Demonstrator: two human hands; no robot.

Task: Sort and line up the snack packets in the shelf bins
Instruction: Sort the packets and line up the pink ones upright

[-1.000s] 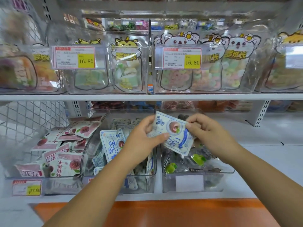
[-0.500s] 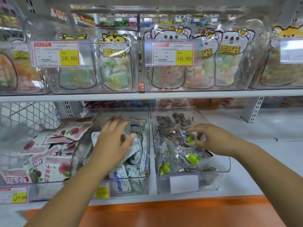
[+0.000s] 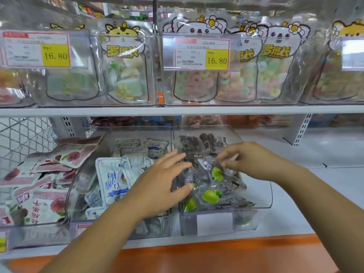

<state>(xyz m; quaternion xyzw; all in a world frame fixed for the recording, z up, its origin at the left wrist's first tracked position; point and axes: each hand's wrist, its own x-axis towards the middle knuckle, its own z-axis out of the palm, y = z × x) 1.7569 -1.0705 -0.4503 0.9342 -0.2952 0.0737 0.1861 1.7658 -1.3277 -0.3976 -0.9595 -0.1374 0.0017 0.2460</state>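
Three clear bins stand on the lower shelf. The right bin (image 3: 264,200) holds clear packets with dark fruit and green marks (image 3: 211,196). The middle bin (image 3: 118,227) holds white and blue packets (image 3: 113,178). The left bin holds pink and white packets (image 3: 45,205). My left hand (image 3: 163,184) hovers with spread fingers over the wall between the middle and right bins, holding nothing. My right hand (image 3: 248,160) is over the right bin, its fingertips pinching the top of a clear packet (image 3: 208,162).
The upper shelf (image 3: 177,110) carries clear bins of candy bags with yellow 16.80 price tags (image 3: 216,60). A wire mesh panel (image 3: 21,134) is at the far left. White shelf surface lies to the right of the bins, and an orange strip (image 3: 216,253) runs along the front.
The white and blue packet held in both hands a second ago is gone from them, and a like one lies in the middle bin. My left hand has moved right; my right hand now pinches a clear packet.
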